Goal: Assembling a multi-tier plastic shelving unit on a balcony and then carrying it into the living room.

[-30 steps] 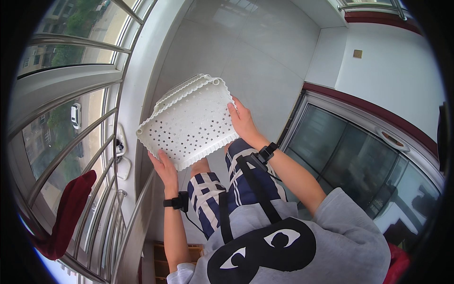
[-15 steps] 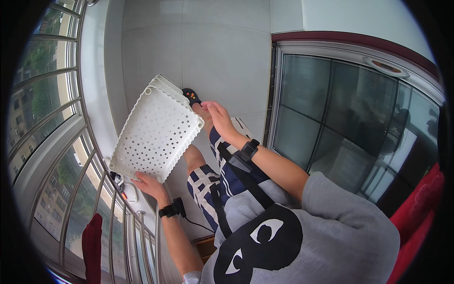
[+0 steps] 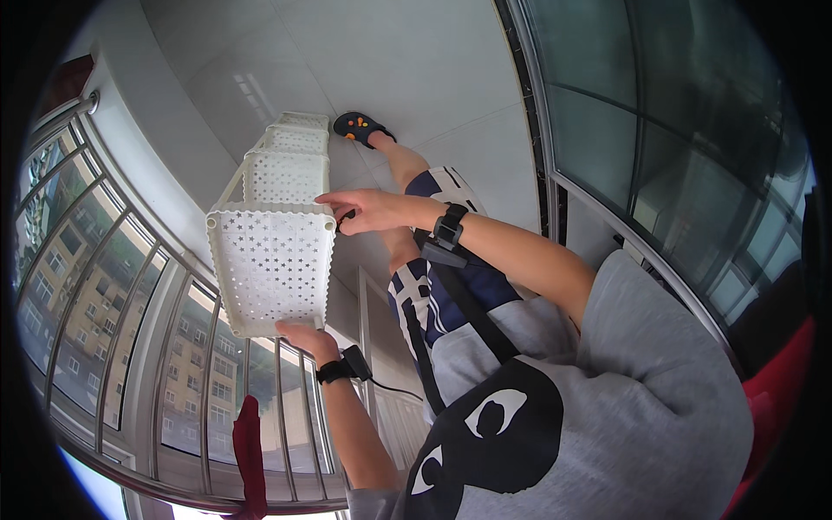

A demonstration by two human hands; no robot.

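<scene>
rack (image 3: 290,178): white, plastic-looking, rectangular trays in tiers, walls pierced with small stars, rims scalloped; at least three tiers countable, lowest part too small to tell. position: before the person, between metal railing (image 3: 182,497) and legs (image 3: 406,165). two hands at the top tray (image 3: 270,269). left hand (image 3: 308,340): touching the near edge, fingers partly hidden; cannot tell how far closed. right hand (image 3: 360,211): at the far right corner, fingers parted, index finger laid on the rim. one red cloth (image 3: 249,451), draped on railing. one dark clog (image 3: 351,127), orange studs, on smooth grey tiles (image 3: 416,61).
</scene>
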